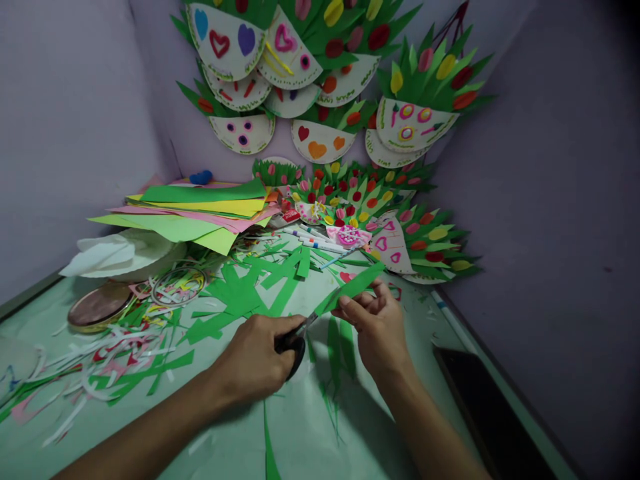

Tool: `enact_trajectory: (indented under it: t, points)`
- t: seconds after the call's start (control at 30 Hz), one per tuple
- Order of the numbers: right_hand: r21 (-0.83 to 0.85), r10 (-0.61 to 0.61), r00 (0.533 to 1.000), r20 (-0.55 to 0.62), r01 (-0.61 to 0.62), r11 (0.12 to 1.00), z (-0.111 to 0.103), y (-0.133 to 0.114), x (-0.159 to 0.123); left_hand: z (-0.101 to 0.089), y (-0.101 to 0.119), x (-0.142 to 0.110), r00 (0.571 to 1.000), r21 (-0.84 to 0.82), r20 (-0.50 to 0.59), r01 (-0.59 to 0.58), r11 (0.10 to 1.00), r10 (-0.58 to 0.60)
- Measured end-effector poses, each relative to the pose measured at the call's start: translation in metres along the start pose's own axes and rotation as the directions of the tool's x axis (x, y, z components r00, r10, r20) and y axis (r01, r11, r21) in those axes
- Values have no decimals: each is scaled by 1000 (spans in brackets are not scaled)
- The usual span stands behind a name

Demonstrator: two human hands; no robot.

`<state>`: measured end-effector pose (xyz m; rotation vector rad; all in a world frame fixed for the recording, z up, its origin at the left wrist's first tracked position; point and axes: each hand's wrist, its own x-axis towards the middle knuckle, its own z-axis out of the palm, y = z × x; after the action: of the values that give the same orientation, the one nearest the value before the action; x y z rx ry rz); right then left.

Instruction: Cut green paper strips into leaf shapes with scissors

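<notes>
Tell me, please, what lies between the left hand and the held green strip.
The head view shows scissors in the left hand, blades at one end of the green strip.

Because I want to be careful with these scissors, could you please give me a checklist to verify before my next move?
1. Scissors held in the left hand: ok.
2. Green strip held in the right hand: ok, between thumb and fingers.
3. Blades at the strip: ok, they meet its lower end.
4. Right fingers away from the blades: ok, though they look fairly near.
5. Cutting line marked on the strip: cannot tell, too small to see.
6. Table free of offcuts: not ok, green scraps lie beyond the hands.
</notes>
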<state>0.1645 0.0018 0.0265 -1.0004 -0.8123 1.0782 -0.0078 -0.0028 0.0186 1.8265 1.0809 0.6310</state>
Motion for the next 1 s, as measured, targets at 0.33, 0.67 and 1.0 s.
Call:
enact_trajectory:
  t: [0.33, 0.67, 1.0]
  points:
    - [-6, -1, 999, 32, 1, 1000, 0, 2, 1, -5, 5, 0, 1000, 83, 27, -5, 997, 3]
    - [-14, 13, 998, 53, -13, 1000, 2, 4, -1, -5, -1, 2, 996, 21, 93, 13, 1000, -15]
    - [-7, 25, 999, 48, -24, 1000, 0, 3, 1, -7, 4, 2, 996, -30, 87, 12, 999, -10]
